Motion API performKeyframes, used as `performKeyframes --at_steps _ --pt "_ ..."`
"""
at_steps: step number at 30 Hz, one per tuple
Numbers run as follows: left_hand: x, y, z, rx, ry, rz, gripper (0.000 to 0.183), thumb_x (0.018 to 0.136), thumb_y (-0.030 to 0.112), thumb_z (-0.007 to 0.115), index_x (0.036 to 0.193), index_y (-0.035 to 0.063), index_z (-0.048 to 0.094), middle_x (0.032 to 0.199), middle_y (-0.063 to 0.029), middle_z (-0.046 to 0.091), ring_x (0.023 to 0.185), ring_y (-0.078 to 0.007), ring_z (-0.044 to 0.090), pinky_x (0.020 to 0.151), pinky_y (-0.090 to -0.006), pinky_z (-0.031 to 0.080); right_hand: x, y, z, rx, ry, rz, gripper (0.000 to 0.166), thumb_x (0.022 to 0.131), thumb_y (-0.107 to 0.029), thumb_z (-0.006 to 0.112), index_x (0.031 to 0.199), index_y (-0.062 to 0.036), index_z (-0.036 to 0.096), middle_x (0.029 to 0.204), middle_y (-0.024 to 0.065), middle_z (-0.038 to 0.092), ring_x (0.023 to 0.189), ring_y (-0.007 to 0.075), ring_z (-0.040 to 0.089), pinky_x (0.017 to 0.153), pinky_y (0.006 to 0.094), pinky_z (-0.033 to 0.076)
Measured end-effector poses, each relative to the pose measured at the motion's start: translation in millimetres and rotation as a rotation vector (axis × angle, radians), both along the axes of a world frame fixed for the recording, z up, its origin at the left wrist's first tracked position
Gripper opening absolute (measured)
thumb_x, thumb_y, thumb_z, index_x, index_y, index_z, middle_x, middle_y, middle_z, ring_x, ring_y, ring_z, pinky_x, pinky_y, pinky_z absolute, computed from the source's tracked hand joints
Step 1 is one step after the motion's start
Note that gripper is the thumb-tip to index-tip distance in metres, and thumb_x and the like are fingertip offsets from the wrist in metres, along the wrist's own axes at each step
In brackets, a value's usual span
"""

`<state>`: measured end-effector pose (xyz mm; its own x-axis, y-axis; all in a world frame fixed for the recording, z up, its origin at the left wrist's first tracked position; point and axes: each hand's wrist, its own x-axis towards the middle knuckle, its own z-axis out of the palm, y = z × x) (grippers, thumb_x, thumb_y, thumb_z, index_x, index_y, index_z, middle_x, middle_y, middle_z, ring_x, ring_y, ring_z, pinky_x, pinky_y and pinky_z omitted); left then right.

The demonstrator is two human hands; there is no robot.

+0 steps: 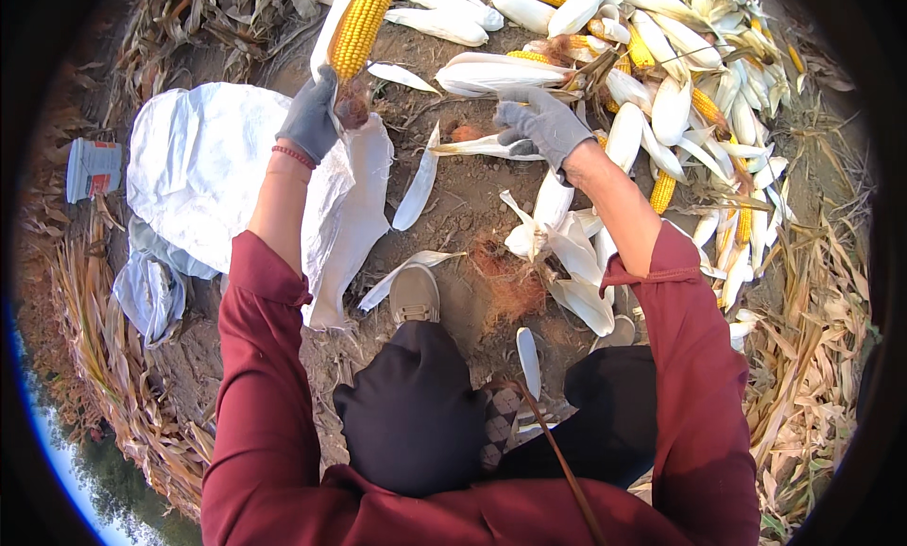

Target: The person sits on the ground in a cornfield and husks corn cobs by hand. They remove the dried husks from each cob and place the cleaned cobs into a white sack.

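Note:
My left hand (312, 114), in a grey glove, grips an ear of corn (360, 32) near its silk end. Yellow kernels show on one side of the ear, and pale husk (329, 32) still covers the other. Brown silk (352, 107) hangs beside the fingers. To the right, my gloved right hand (542, 124) has its fingers partly curled. A strip of dry husk (471, 146) lies or hangs right by its lower fingers; whether it is held cannot be made out. Close to that hand is a husk-covered ear (496, 75).
A large pile of corn ears (666, 114) spreads on the right. A white woven sack (205, 163) lies on the left, with a plastic bucket (93, 169) beyond it. Loose husks (417, 185) and corn silk (506, 277) litter the soil around my shoe (414, 294). Dry stalks (801, 404) border the ground.

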<state>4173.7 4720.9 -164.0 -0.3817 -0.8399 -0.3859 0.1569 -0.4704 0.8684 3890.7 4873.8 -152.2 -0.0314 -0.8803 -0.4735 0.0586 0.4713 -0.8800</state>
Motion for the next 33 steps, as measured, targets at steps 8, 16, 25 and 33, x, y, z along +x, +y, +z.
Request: performKeyframes --at_steps 8,16,25,33 --pt "-66.9 197.3 32.7 0.070 -0.122 -0.473 0.043 0.095 0.037 0.053 0.116 -0.0003 0.053 0.090 -0.0018 0.061 0.071 -0.0081 0.058 0.058 -0.0225 0.047 6.7 44.1 25.2 -0.314 -0.357 -0.416 0.023 0.085 -0.019 0.067 0.101 -0.0032 0.062 0.090 0.0045 0.065 0.080 0.0153 0.063 0.072 0.0304 0.053" --pt "-82.0 313.5 39.2 -1.050 -0.858 -1.649 0.026 0.078 0.020 0.062 0.099 0.0046 0.061 0.077 -0.0157 0.066 0.066 -0.0301 0.065 0.062 -0.0406 0.051 5.2 151.6 22.0 -0.118 -0.131 -0.128 0.029 0.083 -0.026 0.070 0.095 -0.0013 0.059 0.080 0.0053 0.064 0.070 0.0121 0.064 0.061 0.0265 0.052" --pt "-76.8 345.9 33.2 -0.948 -0.893 -2.037 0.055 0.070 0.038 0.073 0.118 0.0144 0.057 0.110 -0.0148 0.060 0.101 -0.0315 0.061 0.085 -0.0417 0.049 -49.0 166.4 46.0 -0.263 -0.189 -0.248 0.028 0.085 -0.029 0.067 0.101 -0.0070 0.060 0.080 0.0021 0.065 0.066 0.0108 0.064 0.060 0.0256 0.054" --pt "-83.7 250.7 93.8 -0.466 -0.340 -0.545 0.044 0.089 0.024 0.064 0.122 -0.0015 0.050 0.102 -0.0079 0.062 0.096 -0.0106 0.057 0.086 -0.0261 0.048 -32.9 162.9 36.6 -0.400 -0.133 -0.301 0.029 0.085 -0.023 0.067 0.097 0.0024 0.061 0.084 0.0066 0.064 0.071 0.0127 0.061 0.065 0.0272 0.050"
